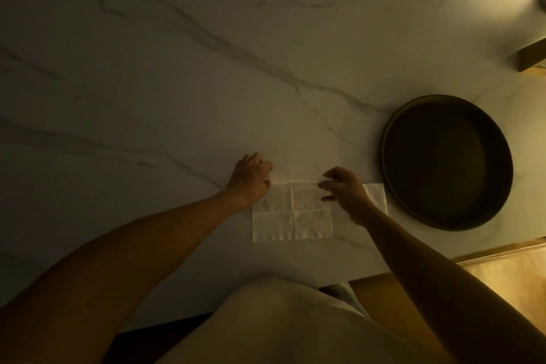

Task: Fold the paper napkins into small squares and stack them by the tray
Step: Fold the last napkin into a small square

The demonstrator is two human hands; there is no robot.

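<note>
Head view, dim warm light. A marble-veined table fills the field. Toward its right side lies a round dark tray, nothing visible in it. Before the person, near the table's front edge, lies an open napkin, creased into quarters, its far portion apparently lifted or partly turned over. A smaller folded napkin lies just beside the tray's near-left rim, partly hidden by the right forearm. The left hand rests at the open napkin's far-left corner, fingers curled; whether it pinches the paper or only presses on it cannot be told. The right hand hovers at the far-right edge, thumb and forefinger nearly closed, apparently pinching the paper's edge. Blurred objects sit at the table's far right.

Risks, as judged: thin paper may tear if the hands pull apart; uneven lifting of the two corners would skew the fold off the existing creases; the right forearm could brush the folded napkin out of place.
</note>
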